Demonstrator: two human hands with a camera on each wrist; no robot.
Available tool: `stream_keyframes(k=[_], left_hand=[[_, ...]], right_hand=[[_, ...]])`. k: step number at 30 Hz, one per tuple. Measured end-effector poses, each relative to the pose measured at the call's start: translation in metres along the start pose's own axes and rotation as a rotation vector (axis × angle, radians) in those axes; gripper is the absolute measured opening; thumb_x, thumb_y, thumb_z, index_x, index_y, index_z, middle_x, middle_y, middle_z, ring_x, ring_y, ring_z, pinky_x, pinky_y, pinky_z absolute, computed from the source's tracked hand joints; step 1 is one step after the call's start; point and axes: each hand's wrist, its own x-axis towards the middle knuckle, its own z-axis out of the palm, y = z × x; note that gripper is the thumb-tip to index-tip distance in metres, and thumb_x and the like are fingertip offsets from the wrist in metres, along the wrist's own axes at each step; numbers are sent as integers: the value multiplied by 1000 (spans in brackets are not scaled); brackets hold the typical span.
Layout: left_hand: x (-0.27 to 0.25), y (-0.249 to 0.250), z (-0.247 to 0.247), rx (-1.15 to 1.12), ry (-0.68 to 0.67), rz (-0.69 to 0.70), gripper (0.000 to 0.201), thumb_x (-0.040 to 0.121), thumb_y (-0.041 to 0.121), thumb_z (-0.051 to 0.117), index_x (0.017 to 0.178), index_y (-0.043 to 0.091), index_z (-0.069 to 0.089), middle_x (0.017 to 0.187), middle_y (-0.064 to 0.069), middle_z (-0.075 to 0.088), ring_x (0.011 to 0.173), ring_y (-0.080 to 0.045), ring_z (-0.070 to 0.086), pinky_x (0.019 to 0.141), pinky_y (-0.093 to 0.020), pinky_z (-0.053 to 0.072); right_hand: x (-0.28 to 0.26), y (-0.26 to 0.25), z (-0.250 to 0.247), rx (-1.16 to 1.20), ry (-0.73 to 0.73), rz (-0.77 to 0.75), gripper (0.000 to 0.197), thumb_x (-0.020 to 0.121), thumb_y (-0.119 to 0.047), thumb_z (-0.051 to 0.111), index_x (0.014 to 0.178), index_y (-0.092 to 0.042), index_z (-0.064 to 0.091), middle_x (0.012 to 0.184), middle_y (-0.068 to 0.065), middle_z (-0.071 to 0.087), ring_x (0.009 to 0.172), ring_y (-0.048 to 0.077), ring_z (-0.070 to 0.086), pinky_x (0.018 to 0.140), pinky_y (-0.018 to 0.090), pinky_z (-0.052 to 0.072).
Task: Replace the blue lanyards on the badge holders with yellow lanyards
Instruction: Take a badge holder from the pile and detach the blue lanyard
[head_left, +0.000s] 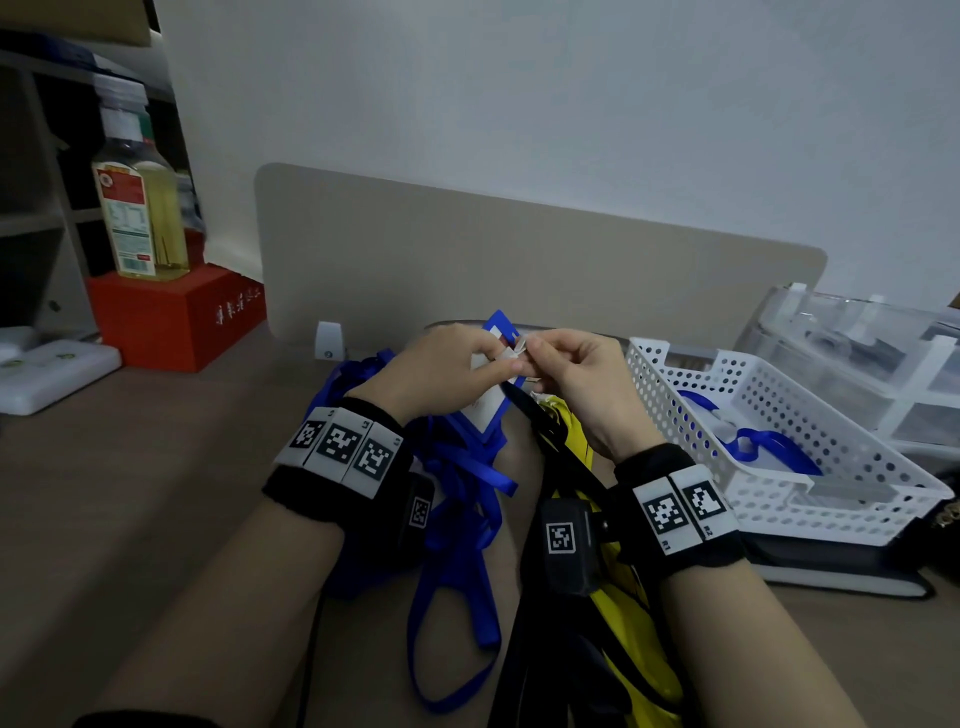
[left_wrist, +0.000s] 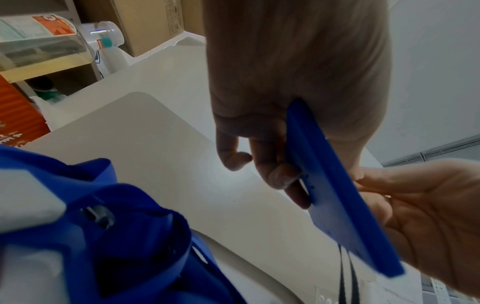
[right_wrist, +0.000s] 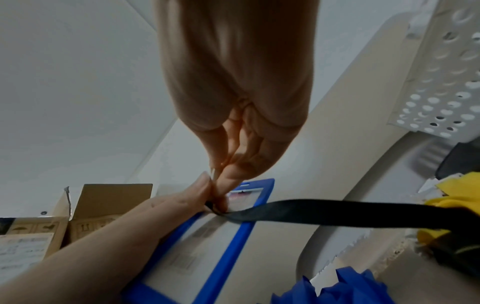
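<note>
My left hand (head_left: 493, 364) grips a blue badge holder (head_left: 491, 415) by its upper part and holds it tilted above the desk. The holder's back and edge (left_wrist: 337, 205) show in the left wrist view. My right hand (head_left: 535, 353) pinches a small metal clip (head_left: 521, 344) at the holder's top edge, thumb against forefinger. A dark strap (right_wrist: 337, 211) runs from that pinch to the yellow lanyards (head_left: 618, 613) under my right wrist. A heap of blue lanyards (head_left: 462, 499) lies under my left wrist. Whether the clip sits in the holder's slot is hidden.
A white perforated basket (head_left: 691, 374) at the right holds a blue lanyard (head_left: 763, 444). Clear plastic drawers (head_left: 857, 353) stand behind it. A beige divider panel (head_left: 519, 260) closes the back of the desk. An oil bottle (head_left: 140, 208) stands on a red box (head_left: 176, 317) at the left.
</note>
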Motion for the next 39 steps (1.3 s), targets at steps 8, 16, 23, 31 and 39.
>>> stream_keyframes(k=[8, 16, 23, 31, 39], left_hand=[[-1, -1, -3, 62, -68, 7, 25, 92, 44, 56, 79, 25, 63, 65, 15, 48, 56, 14, 46, 55, -18, 27], [0, -3, -4, 96, -150, -9, 23, 89, 52, 55, 68, 45, 52, 78, 22, 52, 78, -1, 50, 74, -28, 40], [-1, 2, -7, 144, -237, 17, 24, 95, 47, 49, 73, 38, 53, 70, 21, 45, 62, 9, 46, 62, -21, 28], [-1, 0, -6, 111, -221, 26, 25, 94, 46, 50, 76, 32, 59, 71, 15, 51, 61, 4, 46, 62, -24, 30], [-1, 0, -5, 78, -222, 29, 29, 93, 48, 51, 77, 26, 62, 75, 17, 51, 67, 1, 47, 66, -23, 32]], right_hand=[[1, 1, 0, 71, -6, 92, 9, 88, -1, 61, 83, -7, 66, 70, 5, 70, 64, 11, 66, 55, 21, 48], [-1, 1, -3, -15, -25, 78, 19, 78, 2, 63, 69, -15, 67, 66, 7, 62, 68, 24, 53, 55, 29, 36], [-2, 2, -7, 4, -103, 93, 21, 78, 7, 63, 71, -13, 62, 66, -1, 59, 58, 12, 58, 49, 18, 42], [1, 8, 0, 45, -24, 84, 19, 79, 4, 62, 67, -12, 63, 54, -1, 55, 53, 10, 48, 51, 22, 35], [1, 8, 2, 47, 62, 84, 17, 78, 2, 63, 65, -8, 65, 61, 2, 57, 48, 9, 40, 49, 22, 32]])
